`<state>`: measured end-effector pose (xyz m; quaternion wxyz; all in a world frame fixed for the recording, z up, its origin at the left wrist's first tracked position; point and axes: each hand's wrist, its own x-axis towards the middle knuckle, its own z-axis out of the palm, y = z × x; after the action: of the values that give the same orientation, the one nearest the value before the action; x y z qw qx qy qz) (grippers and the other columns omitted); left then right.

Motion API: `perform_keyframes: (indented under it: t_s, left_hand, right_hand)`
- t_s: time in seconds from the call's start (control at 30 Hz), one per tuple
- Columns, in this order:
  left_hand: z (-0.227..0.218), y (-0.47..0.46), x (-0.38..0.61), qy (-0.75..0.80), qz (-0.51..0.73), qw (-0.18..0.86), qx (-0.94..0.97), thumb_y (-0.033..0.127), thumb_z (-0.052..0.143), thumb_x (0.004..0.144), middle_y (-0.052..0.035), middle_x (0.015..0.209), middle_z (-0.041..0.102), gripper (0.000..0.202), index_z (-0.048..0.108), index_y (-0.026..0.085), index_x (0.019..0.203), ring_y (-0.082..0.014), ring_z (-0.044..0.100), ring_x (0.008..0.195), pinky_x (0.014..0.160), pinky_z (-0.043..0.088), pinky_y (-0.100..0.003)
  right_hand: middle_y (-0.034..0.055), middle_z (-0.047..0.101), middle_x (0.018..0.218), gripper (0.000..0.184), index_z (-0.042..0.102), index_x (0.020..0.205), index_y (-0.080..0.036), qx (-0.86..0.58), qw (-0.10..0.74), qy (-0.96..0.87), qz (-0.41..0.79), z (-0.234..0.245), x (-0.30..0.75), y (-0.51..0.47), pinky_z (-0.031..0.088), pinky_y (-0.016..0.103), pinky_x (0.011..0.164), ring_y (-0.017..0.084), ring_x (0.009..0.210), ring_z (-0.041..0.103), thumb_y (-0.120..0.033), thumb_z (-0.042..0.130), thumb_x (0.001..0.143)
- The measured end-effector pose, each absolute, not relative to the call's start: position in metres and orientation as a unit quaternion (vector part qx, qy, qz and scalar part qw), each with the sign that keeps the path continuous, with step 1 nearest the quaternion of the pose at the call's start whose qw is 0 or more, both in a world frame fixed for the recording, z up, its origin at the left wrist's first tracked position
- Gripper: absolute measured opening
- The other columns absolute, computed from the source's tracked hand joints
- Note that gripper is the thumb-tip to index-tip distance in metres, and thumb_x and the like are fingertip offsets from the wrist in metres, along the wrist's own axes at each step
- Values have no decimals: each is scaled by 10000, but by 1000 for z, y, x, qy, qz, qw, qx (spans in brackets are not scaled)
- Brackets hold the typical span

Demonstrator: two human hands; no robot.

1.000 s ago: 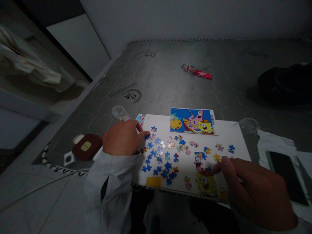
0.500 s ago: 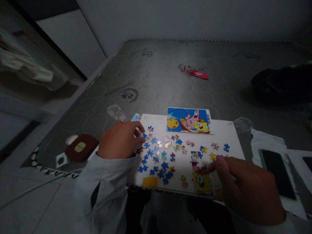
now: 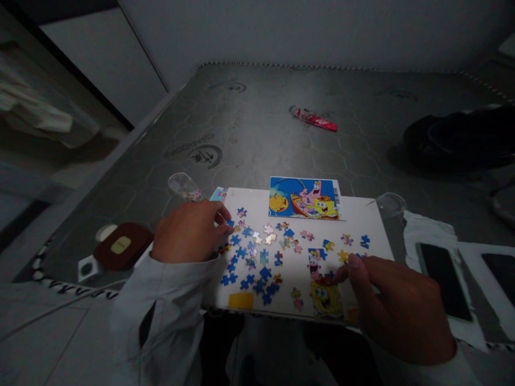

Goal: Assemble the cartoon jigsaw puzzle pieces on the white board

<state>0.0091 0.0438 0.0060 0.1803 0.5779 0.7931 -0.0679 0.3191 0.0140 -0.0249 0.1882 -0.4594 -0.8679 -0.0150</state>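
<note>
A white board [image 3: 289, 273] carries many loose jigsaw puzzle pieces, mostly blue, pink and yellow. My left hand [image 3: 187, 230] is over its left edge, thumb and index finger closing around a small blue puzzle piece [image 3: 230, 223]. At the front right lies a joined section of puzzle [image 3: 325, 299], with a yellow face below a pink figure. My right hand [image 3: 398, 305] is beside this section, index fingertip at its upper right edge and thumb apart; the other fingers are curled and partly hidden. Behind the pieces lies a cartoon picture card [image 3: 303, 198].
Clear plastic cups [image 3: 391, 205] lie at both back corners of the board. To the right, a phone [image 3: 442, 281] rests on white paper. A brown case [image 3: 124, 245] sits left, a red packet [image 3: 314, 119] farther back, and a dark bag [image 3: 462, 139] far right.
The whole view has shifted slightly, so everything appears a little farther left. Both hands keep nearly the same pose and place on the board.
</note>
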Motion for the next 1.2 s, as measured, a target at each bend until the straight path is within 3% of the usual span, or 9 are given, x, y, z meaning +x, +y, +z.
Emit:
perform_keyframes:
  t_s: [0.43, 0.67, 1.2]
  left_hand:
    - [11, 41, 17, 807, -70, 149, 567, 471, 655, 805, -93, 907, 750, 241, 744, 267, 897, -335, 678, 852, 686, 462, -418]
    - [9, 39, 16, 795, -23, 155, 585, 301, 679, 771, 3, 929, 755, 160, 686, 275, 929, -275, 678, 885, 699, 458, -385]
    - [13, 37, 19, 792, -15, 124, 597, 322, 654, 820, -12, 1009, 764, 210, 718, 267, 1012, -305, 688, 950, 788, 518, -433]
  right_hand:
    - [9, 715, 656, 445, 716, 693, -232, -472, 195, -860, -7, -22, 316, 12, 395, 289, 511, 148, 514, 631, -325, 421, 1013]
    - [14, 739, 691, 429, 731, 725, -232, -443, 194, -875, -20, -24, 319, 15, 417, 275, 494, 142, 529, 662, -328, 426, 1010]
    - [12, 751, 704, 460, 747, 720, -248, -449, 185, -874, -31, -25, 318, 16, 443, 280, 486, 151, 550, 685, -321, 403, 1017]
